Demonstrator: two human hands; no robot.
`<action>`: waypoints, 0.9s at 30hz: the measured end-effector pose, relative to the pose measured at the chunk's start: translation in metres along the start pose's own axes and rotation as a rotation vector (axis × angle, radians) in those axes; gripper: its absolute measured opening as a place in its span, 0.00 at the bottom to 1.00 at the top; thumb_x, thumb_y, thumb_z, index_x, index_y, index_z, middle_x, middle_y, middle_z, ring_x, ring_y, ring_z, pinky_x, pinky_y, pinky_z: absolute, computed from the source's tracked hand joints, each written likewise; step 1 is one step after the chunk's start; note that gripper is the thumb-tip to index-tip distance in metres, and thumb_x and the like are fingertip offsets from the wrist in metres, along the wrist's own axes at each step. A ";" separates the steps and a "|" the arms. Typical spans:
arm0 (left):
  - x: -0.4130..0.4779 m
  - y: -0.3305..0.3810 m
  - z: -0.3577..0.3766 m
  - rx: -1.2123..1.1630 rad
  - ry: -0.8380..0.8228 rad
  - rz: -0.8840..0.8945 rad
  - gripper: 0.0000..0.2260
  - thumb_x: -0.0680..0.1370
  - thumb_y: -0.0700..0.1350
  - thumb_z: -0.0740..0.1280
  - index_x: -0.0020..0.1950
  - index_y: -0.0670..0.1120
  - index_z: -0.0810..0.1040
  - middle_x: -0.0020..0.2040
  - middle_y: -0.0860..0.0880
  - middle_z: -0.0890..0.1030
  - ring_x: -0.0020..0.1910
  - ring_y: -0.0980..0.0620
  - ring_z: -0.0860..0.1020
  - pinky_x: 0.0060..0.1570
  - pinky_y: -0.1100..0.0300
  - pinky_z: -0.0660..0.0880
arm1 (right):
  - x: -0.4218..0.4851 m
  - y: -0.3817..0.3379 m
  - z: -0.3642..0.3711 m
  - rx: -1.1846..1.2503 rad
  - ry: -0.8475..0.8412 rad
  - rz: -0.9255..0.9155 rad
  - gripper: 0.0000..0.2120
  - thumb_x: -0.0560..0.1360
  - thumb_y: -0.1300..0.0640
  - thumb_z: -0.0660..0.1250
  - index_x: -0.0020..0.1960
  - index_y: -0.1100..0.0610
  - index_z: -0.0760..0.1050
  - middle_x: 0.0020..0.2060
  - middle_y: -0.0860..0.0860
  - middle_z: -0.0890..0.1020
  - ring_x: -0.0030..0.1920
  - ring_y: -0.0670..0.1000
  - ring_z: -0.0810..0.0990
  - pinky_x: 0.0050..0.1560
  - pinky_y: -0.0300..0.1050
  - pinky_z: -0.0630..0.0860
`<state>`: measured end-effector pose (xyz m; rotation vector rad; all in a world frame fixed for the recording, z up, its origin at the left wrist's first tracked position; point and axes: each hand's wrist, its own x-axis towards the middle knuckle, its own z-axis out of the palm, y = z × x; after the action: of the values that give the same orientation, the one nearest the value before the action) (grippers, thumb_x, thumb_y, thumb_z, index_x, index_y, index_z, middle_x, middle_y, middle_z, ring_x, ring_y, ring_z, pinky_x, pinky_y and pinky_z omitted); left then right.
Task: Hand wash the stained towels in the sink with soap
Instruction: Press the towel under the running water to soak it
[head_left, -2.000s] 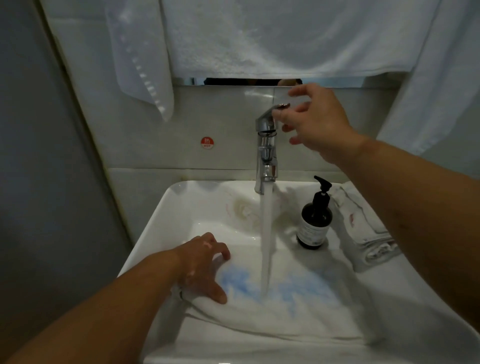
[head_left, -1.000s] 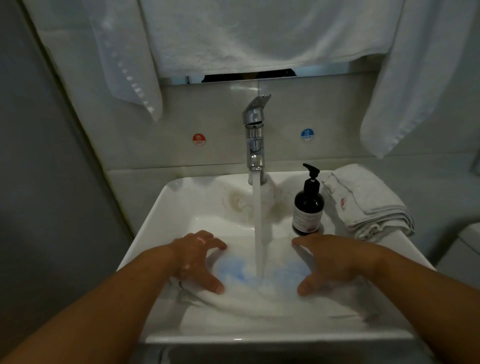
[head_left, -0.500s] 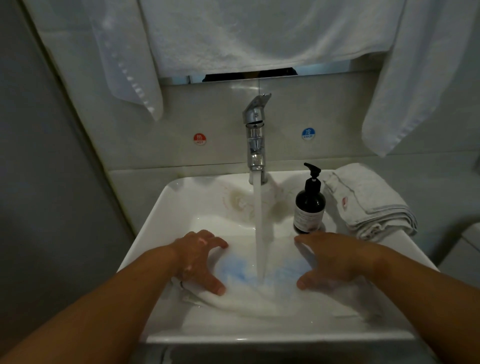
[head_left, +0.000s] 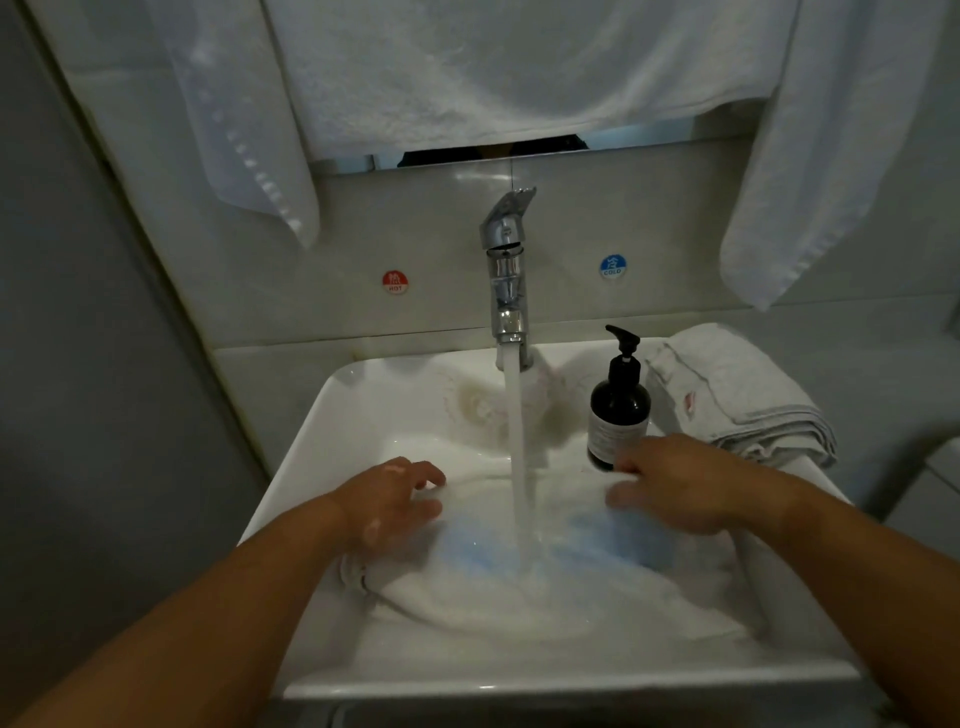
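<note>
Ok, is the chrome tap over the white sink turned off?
No, a stream of water falls from the chrome tap onto the blue-stained white towel in the white sink.

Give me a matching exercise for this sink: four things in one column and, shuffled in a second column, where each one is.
Things
1. white towel with the blue stain
2. dark pump-top soap bottle
3. folded stack of pale towels
4. round blue COLD sticker

Places
A. on the wall tile, right of the chrome tap
B. far right, on the edge of the white sink
C. in the basin, under the running water
D. upright between the tap and the folded stack

Pairs: 1-C, 2-D, 3-B, 4-A
</note>
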<state>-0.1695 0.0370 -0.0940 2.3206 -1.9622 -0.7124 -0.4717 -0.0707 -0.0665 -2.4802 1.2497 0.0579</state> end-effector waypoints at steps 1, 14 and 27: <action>0.002 -0.001 0.001 0.026 0.014 -0.001 0.19 0.84 0.53 0.63 0.75 0.53 0.69 0.70 0.48 0.74 0.63 0.49 0.76 0.61 0.61 0.70 | -0.001 0.001 -0.004 0.058 0.034 -0.015 0.11 0.78 0.43 0.65 0.43 0.50 0.76 0.43 0.48 0.80 0.44 0.47 0.78 0.43 0.43 0.72; 0.007 0.042 0.022 -0.080 -0.137 0.205 0.14 0.82 0.50 0.63 0.39 0.66 0.75 0.37 0.64 0.76 0.42 0.59 0.75 0.46 0.62 0.70 | -0.014 0.014 -0.031 0.660 0.353 -0.106 0.14 0.61 0.49 0.69 0.37 0.60 0.77 0.29 0.49 0.76 0.31 0.46 0.74 0.38 0.47 0.68; 0.000 -0.023 -0.017 -0.065 0.323 0.036 0.05 0.82 0.48 0.66 0.54 0.56 0.82 0.46 0.53 0.82 0.46 0.52 0.79 0.43 0.65 0.71 | 0.011 0.005 0.009 0.178 0.001 -0.012 0.14 0.77 0.43 0.70 0.58 0.46 0.74 0.56 0.48 0.81 0.51 0.49 0.78 0.54 0.47 0.75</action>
<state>-0.1419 0.0374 -0.0859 2.1915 -1.8044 -0.3638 -0.4682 -0.0789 -0.0791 -2.3354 1.1863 -0.0551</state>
